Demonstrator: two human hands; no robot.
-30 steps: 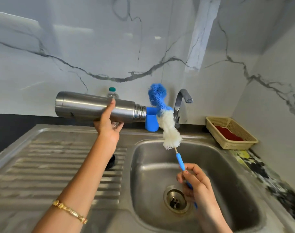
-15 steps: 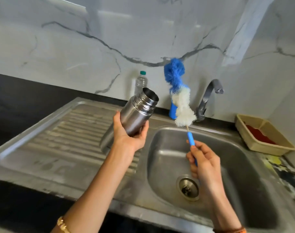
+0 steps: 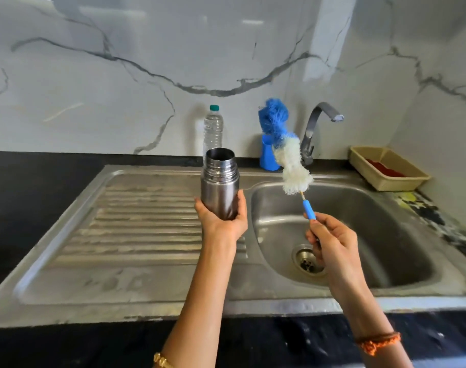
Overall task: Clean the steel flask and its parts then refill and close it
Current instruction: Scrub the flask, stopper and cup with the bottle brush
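Flask tipped upright in left hand; right hand holds 1 brush.

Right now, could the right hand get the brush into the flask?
Probably yes. The left hand holds the flask upright, mouth open and uncovered. The right hand grips the brush just beside it, nothing between them.

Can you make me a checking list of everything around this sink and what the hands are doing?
Surface: steel sink with ribbed drainboard, dark counter.
Job's things: steel flask upright, mouth open, no lid; bottle brush pointing up.
Clutter: water bottle, blue cup, beige tray by the wall.
Hands: left hand grips the flask; right hand pinches the brush handle.
Cables: nothing seen.
Surroundings: marble wall, tap not running.
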